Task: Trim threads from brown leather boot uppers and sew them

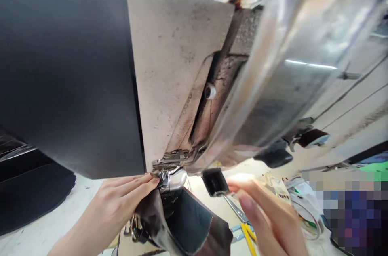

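Observation:
My left hand (pixel 117 197) is at the lower left, its fingers together and their tips on the dark brown leather piece (pixel 214 236) beside the sewing machine's presser foot (pixel 174 179). Its thumb is hidden. The leather curves like an open pouch under the foot and shows a dark grey lining (pixel 189 219). On the other side, my right hand (pixel 269 211) has its thumb and forefinger apart. A small black square part (pixel 215 182) is at its fingertips; whether they touch it is unclear.
The sewing machine head (pixel 176 54) fills the upper middle, with a dark panel (pixel 66 74) to its left. Scissors (pixel 236 209) and a yellow-handled tool (pixel 248 238) lie below the right hand. A round black piece (pixel 33 195) is at far left, clear plastic (pixel 306 207) at right.

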Available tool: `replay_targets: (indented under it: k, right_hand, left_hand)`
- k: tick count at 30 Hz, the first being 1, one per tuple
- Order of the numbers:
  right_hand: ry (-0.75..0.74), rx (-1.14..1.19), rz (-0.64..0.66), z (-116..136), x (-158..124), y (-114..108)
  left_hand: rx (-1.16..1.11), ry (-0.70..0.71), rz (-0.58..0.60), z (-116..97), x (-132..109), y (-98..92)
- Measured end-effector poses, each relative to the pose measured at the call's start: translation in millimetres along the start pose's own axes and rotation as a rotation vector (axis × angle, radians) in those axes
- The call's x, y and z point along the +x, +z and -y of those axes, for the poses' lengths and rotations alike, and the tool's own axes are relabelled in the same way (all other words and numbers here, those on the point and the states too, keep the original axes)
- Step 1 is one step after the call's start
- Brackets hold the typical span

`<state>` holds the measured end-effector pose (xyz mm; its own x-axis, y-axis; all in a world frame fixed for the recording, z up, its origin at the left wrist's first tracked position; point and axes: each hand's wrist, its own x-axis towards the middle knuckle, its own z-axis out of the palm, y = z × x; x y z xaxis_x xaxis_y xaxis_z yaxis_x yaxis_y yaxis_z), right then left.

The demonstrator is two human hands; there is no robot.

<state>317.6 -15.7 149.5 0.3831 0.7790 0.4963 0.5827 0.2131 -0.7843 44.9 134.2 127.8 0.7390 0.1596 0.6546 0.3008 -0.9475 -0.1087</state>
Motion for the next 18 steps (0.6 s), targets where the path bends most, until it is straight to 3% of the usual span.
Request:
replay_targets:
  k: [4,6,9,11,15,18]
  right_hand:
    - [0.24,0.111,0.039,5.0,29.0,27.3]
    - [0.275,0.158,0.069,5.8,35.6,35.6]
    - [0.331,0.267,0.22,2.9,35.9,42.6]
    - [0.339,0.296,0.288,-1.1,30.9,43.2]
    - [0.331,0.108,0.196,-10.6,5.6,32.6]
    - [0.392,0.034,0.247,-18.5,-22.7,23.8]
  left_hand:
    - [0.07,0.068,0.022,-4.6,8.9,-11.6]
    - [0.117,0.096,0.047,-6.1,13.0,-15.5]
    - [0.121,0.117,0.024,-8.1,18.8,-17.9]
    - [0.121,0.13,0.005,-10.5,22.5,-18.1]
    - [0.146,0.115,0.027,-19.4,26.9,-16.0]
    - [0.158,0.02,0.01,-26.9,26.6,-13.7]
